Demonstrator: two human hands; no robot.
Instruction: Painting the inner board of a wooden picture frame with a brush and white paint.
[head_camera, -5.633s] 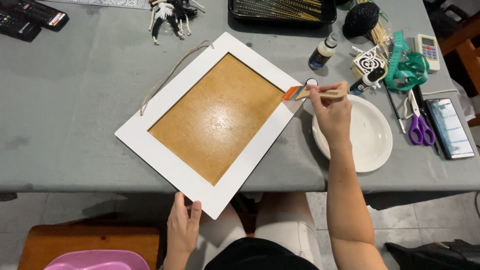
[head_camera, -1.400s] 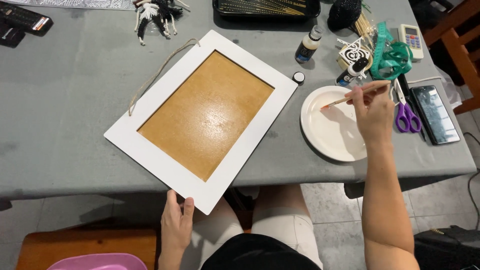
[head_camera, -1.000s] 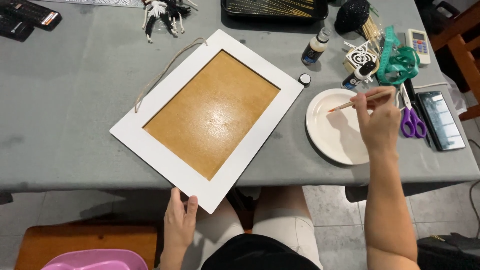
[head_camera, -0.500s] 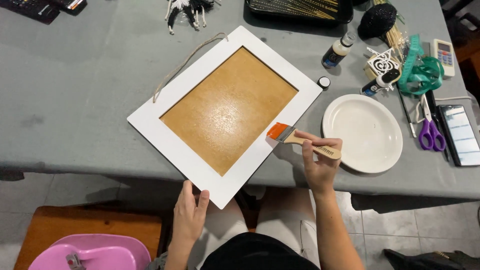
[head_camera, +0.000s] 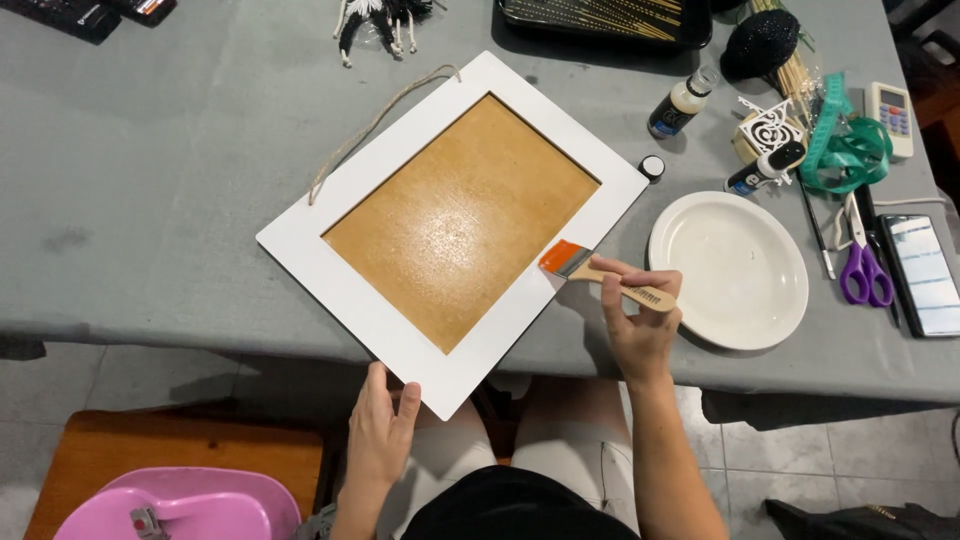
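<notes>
Grey table (head_camera: 150, 200) carries my white frame (head_camera: 455, 225), lying diagonally, near corner overhanging. My left hand (head_camera: 380, 430) pinches that corner; my right hand (head_camera: 640, 320) grips a brush (head_camera: 600, 272), bristles on the frame's right edge.

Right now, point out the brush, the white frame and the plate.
brush (head_camera: 610, 283), head view, on its wooden handle.
white frame (head_camera: 360, 305), head view, on its lower-left border.
plate (head_camera: 727, 268), head view, on its bare centre.

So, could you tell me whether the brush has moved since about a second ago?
Yes. The brush was over the white plate then; it has gone left, and its orange bristles now touch the frame's white right border.
</notes>
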